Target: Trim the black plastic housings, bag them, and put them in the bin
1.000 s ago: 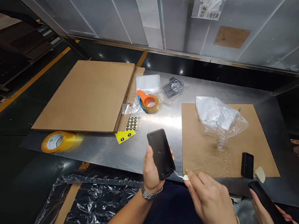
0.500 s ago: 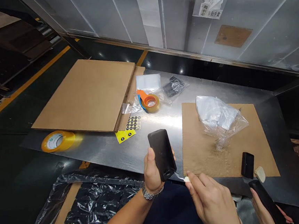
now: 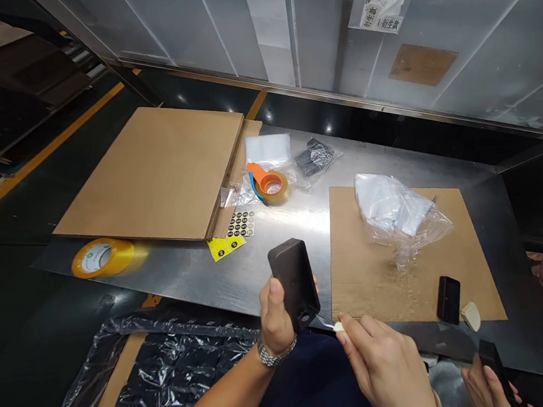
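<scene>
Co-worker's hand (image 3: 487, 387): seen at the lower right corner, wrapped around a dark object (image 3: 497, 364); mostly cut off by the frame.
Right hand (image 3: 385, 364): closed in a pinch on a small pale tool (image 3: 335, 326), its tip laid against the lower end of the black case.
Left hand (image 3: 276, 317): clamped around the black case (image 3: 295, 284), which is held upright above the near table edge.
Plastic-lined tray (image 3: 172, 370): set low at the left, dark items inside.
Cardboard mat (image 3: 367, 271): laid on the steel table (image 3: 201, 273); a second black case (image 3: 448, 299) and a pale wedge (image 3: 470, 316) are placed near its right corner, a crumpled clear bag (image 3: 395, 208) farther back.
Sticker sheet (image 3: 233, 232): beside the flat cardboard stack (image 3: 155, 175).
Yellow tape roll (image 3: 100, 258): at the left edge.
Orange tape dispenser (image 3: 270, 184): toward the rear, possibly resting on plastic film.
</scene>
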### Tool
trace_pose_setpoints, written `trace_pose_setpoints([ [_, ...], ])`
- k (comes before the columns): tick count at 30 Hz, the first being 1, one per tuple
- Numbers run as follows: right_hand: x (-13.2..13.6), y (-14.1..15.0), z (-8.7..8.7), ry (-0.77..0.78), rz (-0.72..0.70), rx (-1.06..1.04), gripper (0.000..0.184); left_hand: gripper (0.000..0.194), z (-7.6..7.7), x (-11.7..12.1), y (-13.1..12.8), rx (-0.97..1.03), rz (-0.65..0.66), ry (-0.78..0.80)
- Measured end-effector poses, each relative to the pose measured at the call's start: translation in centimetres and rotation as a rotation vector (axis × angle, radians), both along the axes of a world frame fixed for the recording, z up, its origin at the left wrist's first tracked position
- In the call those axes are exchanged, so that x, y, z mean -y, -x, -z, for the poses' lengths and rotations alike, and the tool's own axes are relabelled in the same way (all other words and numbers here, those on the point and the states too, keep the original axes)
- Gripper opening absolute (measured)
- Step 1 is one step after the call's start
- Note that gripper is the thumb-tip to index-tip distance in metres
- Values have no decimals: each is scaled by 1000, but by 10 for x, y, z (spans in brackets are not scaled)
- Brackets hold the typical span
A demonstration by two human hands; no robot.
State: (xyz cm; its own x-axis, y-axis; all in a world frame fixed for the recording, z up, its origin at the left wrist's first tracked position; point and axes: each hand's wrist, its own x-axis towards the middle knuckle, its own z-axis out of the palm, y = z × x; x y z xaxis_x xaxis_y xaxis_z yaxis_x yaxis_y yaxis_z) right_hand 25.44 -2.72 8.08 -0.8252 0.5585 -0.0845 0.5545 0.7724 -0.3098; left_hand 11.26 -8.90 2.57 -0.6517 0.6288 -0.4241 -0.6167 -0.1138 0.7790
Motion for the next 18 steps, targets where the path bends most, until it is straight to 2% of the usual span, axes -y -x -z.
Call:
trace_pose_setpoints([
  [10, -2, -2, 2, 4, 10, 24, 33, 47, 3, -2, -2, -13, -30, 6],
  [18, -3, -3, 4, -29, 20, 40, 34, 47, 4, -3, -2, -68, 16, 2],
])
